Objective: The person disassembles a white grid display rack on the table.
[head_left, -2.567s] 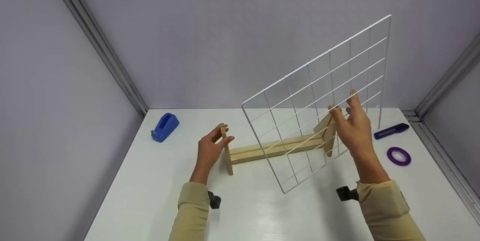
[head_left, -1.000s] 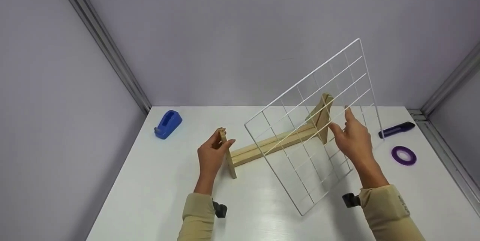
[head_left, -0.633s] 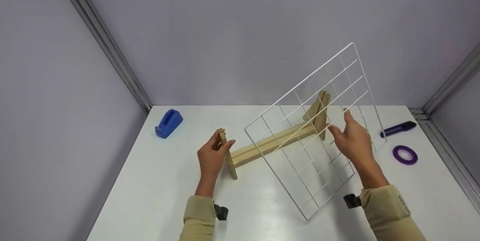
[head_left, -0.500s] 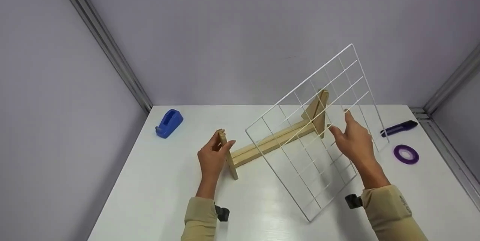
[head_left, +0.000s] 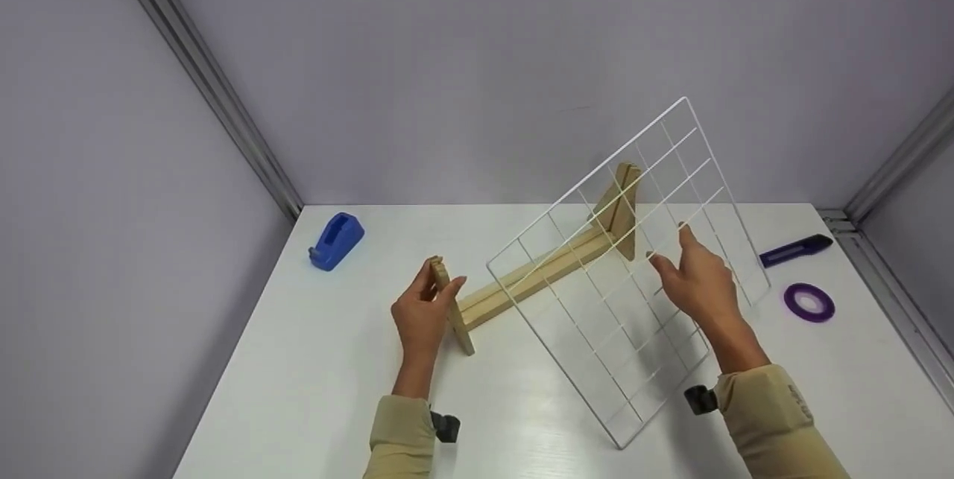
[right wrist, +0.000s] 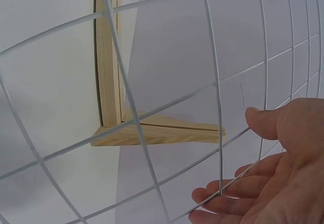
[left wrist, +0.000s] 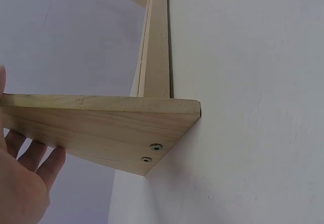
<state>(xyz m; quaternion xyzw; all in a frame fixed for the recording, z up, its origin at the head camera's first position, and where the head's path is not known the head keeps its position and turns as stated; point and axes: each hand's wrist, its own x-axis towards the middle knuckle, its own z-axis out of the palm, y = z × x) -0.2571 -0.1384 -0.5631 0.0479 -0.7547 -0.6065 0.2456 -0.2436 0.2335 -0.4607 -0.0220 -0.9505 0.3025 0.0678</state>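
Note:
A wooden stand point(head_left: 536, 276), a long bar with an upright board at each end, lies on the white table point(head_left: 313, 360). My left hand point(head_left: 440, 281) pinches the near end board between thumb and fingers; the left wrist view shows that board point(left wrist: 101, 122) close up with my fingers point(left wrist: 35, 158) behind it. My right hand point(head_left: 671, 248) holds a white wire grid panel point(head_left: 586, 182) tilted over the stand, one corner low near the table's front. In the right wrist view the grid point(right wrist: 213, 82) crosses the frame, my fingers point(right wrist: 212, 196) under a wire and my thumb above, the stand's far end point(right wrist: 109, 57) behind.
A blue tape dispenser point(head_left: 335, 240) sits at the table's far left. A dark blue cutter-like tool point(head_left: 796, 248) and a purple tape roll point(head_left: 809, 302) lie at the right, beyond the grid. Grey walls close in the table on three sides.
The grid has tipped lower and flatter, its top corner dropping and its low corner sliding toward me. The stand's far end has swung away from me; my left hand keeps its grip.

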